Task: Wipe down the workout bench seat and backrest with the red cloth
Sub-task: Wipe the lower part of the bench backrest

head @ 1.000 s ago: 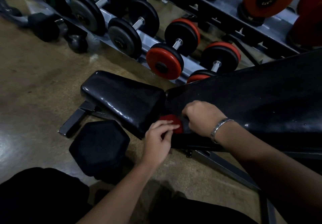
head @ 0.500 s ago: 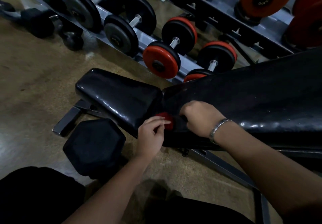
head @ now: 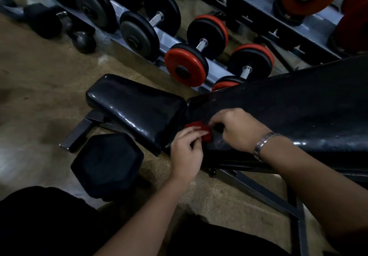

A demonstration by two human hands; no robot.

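Pinching the bunched red cloth (head: 199, 130) w/ left hand (head: 186, 153) & right hand (head: 238, 130) at the gap btw seat (head: 135, 106) & backrest (head: 288, 104), dim view, prob. both pads mostly unwiped.

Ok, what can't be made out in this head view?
Head view:
Crumpled red cloth: mostly covered by left hand and right hand; size unclear.
Black padded backrest: upper end cut off by the right frame edge.
Black hexagonal dumbbell: handle hidden behind its near head.
Right hand's grip: fingertips curled out of sight.
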